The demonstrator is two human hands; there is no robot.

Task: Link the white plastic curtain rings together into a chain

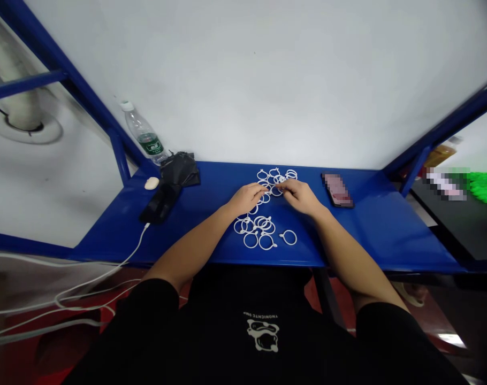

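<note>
Several white plastic rings (260, 231) with small tabs lie scattered on the blue table (372, 224), some in a far group (276, 174), some nearer me. My left hand (246, 198) rests knuckles-up among them with its fingers curled and pinched on a white ring. My right hand (300, 194) faces it, fingers pinched on a ring between the two hands. The fingertips of both hands almost meet over the far group. One ring (288, 237) lies apart by my right forearm.
A phone (337, 190) lies right of my right hand. At the left are a black pouch (179, 170), a dark phone (158, 205) on a white cable, a small white case (151, 183) and a water bottle (144, 133). Green items (485, 188) lie on the neighbouring bench.
</note>
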